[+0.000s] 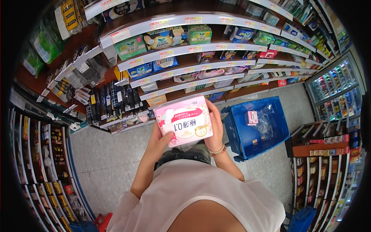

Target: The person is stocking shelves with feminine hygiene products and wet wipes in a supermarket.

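Between my hands, in front of my body, is a pink and white pack of sanitary pads (pixel 185 116), its printing upside down to me. My left hand (pixel 159 138) grips its left edge, with the thumb pressed on the front. Along the right side my right hand (pixel 215 125) is wrapped, the fingers reaching round the far corner. A beaded bracelet (pixel 217 151) circles my right wrist. On the right stands an open blue plastic crate (pixel 232 135). It contains a small pink and white package (pixel 252 118) and crumpled clear plastic wrap (pixel 266 125).
Ahead run shelves (pixel 174 52) with several packs of pads in green, blue and yellow. Folded umbrellas (pixel 112 102) hang at the left end. A glass-door drinks fridge (pixel 336 85) stands far right. More shelving lines both sides of the tiled floor (pixel 108 158).
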Demonstrator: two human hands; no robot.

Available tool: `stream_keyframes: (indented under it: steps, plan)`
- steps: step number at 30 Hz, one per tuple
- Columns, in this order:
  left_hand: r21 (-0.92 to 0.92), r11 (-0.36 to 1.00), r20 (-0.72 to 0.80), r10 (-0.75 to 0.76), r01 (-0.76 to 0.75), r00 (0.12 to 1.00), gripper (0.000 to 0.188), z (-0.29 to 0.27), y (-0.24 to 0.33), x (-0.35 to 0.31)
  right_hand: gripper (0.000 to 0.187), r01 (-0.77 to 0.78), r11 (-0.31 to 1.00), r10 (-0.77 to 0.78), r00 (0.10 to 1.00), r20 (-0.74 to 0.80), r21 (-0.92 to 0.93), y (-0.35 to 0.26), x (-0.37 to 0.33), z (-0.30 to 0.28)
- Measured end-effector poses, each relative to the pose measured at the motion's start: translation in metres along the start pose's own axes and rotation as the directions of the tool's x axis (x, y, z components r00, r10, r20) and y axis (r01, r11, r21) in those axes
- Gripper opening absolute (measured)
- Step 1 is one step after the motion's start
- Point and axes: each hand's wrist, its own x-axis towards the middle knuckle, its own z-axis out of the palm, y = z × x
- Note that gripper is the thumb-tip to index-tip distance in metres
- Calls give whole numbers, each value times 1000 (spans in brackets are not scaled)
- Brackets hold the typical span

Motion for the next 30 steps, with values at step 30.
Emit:
stream_keyframes:
  steps: [30]
  plan:
    - [822, 466, 216, 276, -326, 937, 101, 29, 31, 11, 99, 368, 738, 113, 759, 641, -566, -28, 30, -33]
